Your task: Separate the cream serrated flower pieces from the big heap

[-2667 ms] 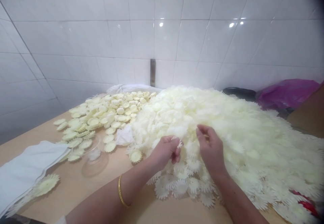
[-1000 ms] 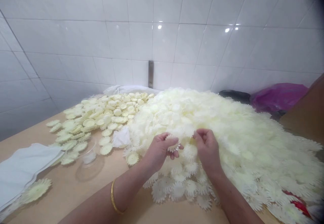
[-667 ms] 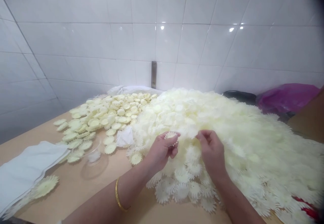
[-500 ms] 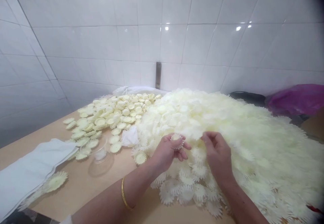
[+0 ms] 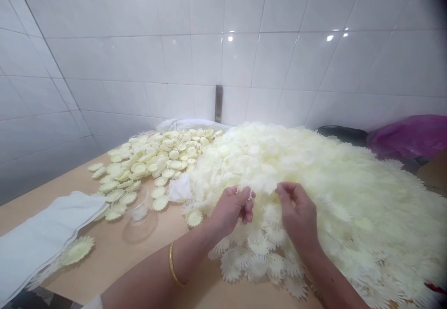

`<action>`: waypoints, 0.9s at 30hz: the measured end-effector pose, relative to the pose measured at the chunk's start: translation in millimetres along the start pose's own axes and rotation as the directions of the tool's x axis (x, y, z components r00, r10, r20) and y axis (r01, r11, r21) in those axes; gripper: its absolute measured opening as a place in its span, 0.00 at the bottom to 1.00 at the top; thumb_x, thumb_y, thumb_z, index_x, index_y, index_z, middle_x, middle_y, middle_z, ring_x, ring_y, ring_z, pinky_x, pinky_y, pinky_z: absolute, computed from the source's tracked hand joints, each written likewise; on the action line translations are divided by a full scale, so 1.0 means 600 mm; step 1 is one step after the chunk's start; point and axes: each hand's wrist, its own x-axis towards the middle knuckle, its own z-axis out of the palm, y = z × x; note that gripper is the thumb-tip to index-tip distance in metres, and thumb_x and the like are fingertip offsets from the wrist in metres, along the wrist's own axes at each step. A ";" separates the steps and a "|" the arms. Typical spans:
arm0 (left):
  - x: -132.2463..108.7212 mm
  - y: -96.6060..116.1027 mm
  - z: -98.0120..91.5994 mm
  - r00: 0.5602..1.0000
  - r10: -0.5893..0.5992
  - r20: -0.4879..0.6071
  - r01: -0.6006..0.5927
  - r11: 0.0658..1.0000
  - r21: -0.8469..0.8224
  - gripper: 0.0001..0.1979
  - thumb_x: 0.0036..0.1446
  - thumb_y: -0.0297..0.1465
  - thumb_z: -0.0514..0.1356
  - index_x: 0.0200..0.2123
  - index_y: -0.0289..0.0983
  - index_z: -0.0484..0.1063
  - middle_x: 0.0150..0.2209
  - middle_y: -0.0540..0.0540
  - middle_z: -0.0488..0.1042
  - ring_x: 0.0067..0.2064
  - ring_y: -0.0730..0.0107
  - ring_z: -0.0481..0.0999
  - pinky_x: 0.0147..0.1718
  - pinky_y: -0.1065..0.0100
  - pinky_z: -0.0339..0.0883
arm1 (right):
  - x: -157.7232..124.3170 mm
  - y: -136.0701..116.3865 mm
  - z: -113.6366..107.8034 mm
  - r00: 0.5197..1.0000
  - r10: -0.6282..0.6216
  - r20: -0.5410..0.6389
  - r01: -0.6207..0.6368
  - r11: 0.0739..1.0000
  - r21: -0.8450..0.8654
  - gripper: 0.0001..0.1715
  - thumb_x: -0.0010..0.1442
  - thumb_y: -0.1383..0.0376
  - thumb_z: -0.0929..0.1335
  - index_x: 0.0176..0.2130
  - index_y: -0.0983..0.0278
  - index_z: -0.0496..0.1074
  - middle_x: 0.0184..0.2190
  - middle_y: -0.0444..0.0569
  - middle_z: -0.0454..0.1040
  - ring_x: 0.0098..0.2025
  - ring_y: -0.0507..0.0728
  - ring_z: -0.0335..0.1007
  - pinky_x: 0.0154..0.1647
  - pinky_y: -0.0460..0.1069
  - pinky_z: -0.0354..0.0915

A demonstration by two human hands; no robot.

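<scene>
A large heap of thin, pale yellow petal pieces (image 5: 349,192) with fringed edges covers the middle and right of the table. My left hand (image 5: 233,208), a gold bangle on its wrist, is closed on a small pale flower piece (image 5: 250,194), mostly hidden by the fingers. To its right, my right hand (image 5: 296,209) pinches at the front of the heap; the fingertips are pressed together and what they hold is too small to make out. The two hands are apart. Smaller stacked flower discs (image 5: 157,155) lie in a pile at the back left.
A clear round dish (image 5: 139,220) stands on the wooden table (image 5: 122,262). Folded white sheets (image 5: 45,234) lie at the left, over a fringed piece. A crumpled white tissue (image 5: 179,188) is near the disc pile. Purple plastic (image 5: 408,134) and a dark object sit at the back right.
My left fingers have folded further over the flower piece, which now shows only as a thin edge. My right hand has shifted slightly left.
</scene>
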 end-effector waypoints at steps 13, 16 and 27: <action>-0.003 -0.003 0.011 0.996 -0.074 -0.060 0.084 0.977 0.195 0.25 0.46 0.54 0.50 0.16 0.38 0.52 0.10 0.57 0.49 0.11 0.81 0.50 0.13 0.72 0.39 | -0.014 -0.002 0.006 0.952 -0.301 0.048 0.305 0.949 -0.086 0.07 0.58 0.64 0.61 0.31 0.63 0.64 0.29 0.47 0.67 0.35 0.56 0.63 0.37 0.50 0.59; -0.005 -0.003 0.016 0.995 -0.083 -0.051 0.093 0.969 0.228 0.26 0.46 0.55 0.49 0.16 0.38 0.52 0.10 0.57 0.48 0.11 0.81 0.50 0.13 0.72 0.42 | -0.016 -0.009 0.006 0.934 -0.337 0.116 0.341 0.940 -0.012 0.07 0.58 0.64 0.61 0.31 0.63 0.64 0.29 0.48 0.67 0.35 0.56 0.62 0.37 0.50 0.59; -0.007 -0.023 0.015 0.991 -0.134 0.024 0.129 0.979 0.159 0.26 0.45 0.57 0.47 0.22 0.38 0.55 0.15 0.55 0.56 0.14 0.81 0.51 0.14 0.73 0.43 | -0.022 -0.018 0.012 0.944 -0.190 0.272 0.185 0.982 0.041 0.13 0.59 0.62 0.59 0.25 0.63 0.61 0.24 0.45 0.63 0.29 0.54 0.60 0.30 0.48 0.58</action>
